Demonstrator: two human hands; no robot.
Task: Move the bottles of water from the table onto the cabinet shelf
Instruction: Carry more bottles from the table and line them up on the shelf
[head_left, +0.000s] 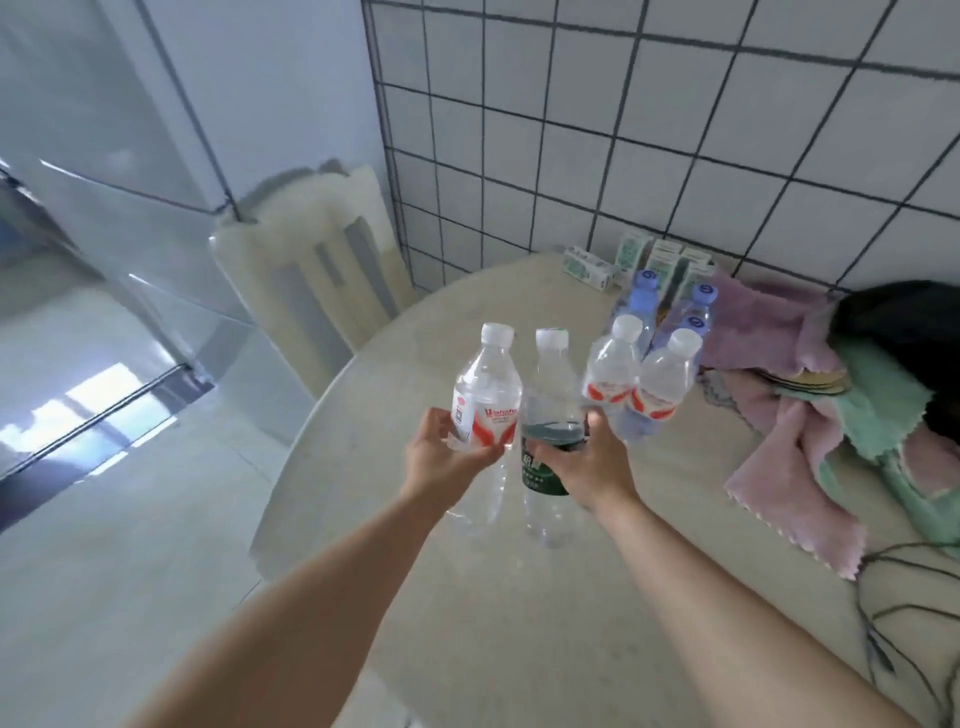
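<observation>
1. Holding one bottle in each hand lets you carry two per trip: your left hand (441, 452) grips the red-labelled bottle (485, 402) and your right hand (587, 462) grips the green-labelled bottle (550, 415).
2. Both sit upright above the table (467, 597), fingers curled round the labels, caps well above the grip.
3. Four more bottles (641, 382) wait just beyond your right hand.

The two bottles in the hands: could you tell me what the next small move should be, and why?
Probably carry both away from the table towards the cabinet shelf, which is not in view. The left hand already grips the red-labelled bottle and the right hand the green-labelled bottle, so neither needs regrasping.
</observation>
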